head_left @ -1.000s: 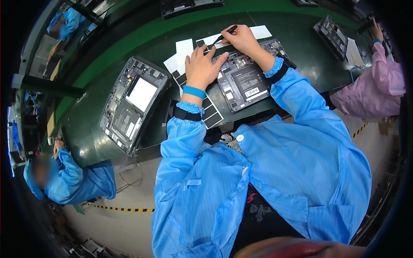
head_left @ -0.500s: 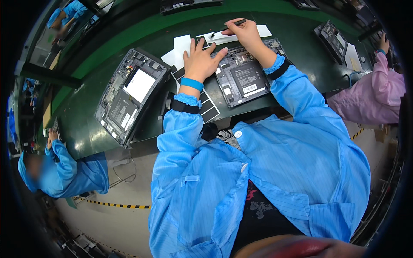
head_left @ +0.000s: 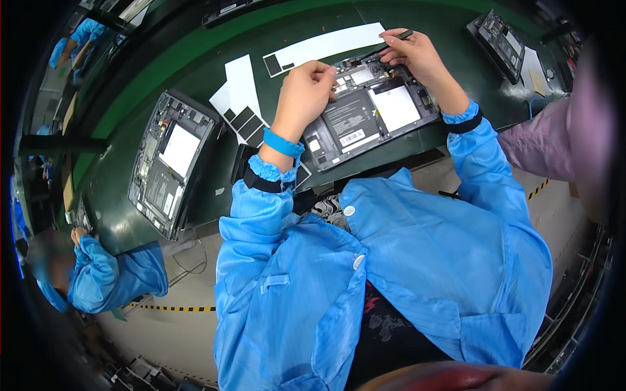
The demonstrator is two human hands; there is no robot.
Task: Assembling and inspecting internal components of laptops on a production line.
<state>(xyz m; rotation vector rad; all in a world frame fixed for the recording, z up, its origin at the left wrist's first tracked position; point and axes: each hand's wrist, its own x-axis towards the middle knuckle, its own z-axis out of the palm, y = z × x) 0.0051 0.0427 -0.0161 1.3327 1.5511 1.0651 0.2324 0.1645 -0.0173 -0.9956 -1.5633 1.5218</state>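
Observation:
An opened laptop base (head_left: 319, 153) lies before me, its black battery (head_left: 349, 117), white panel (head_left: 396, 107) and circuit board exposed. My right hand (head_left: 417, 57) is closed on slim black tweezers (head_left: 405, 35), which slant down to the left over the board along the laptop's far edge. At the far left part of the same laptop is my left hand (head_left: 306, 91), its thumb and fingertips drawn together; whatever they may hold is too small to make out. Beyond the laptop lies a white strip (head_left: 332, 42) bearing black adhesive pieces at its left end.
White sheets with black rectangular pads (head_left: 245, 121) lie left of my left hand. Farther left, a second opened laptop base (head_left: 173, 159) stands tilted. Another opened laptop (head_left: 499, 49) is at the far right. A co-worker's pink sleeve (head_left: 541, 140) comes close on the right.
The tweezers have moved from the white strip to over the laptop's board. My left hand, spread flat before, has drawn its fingers together at the laptop. The pink-clothed co-worker has come nearer.

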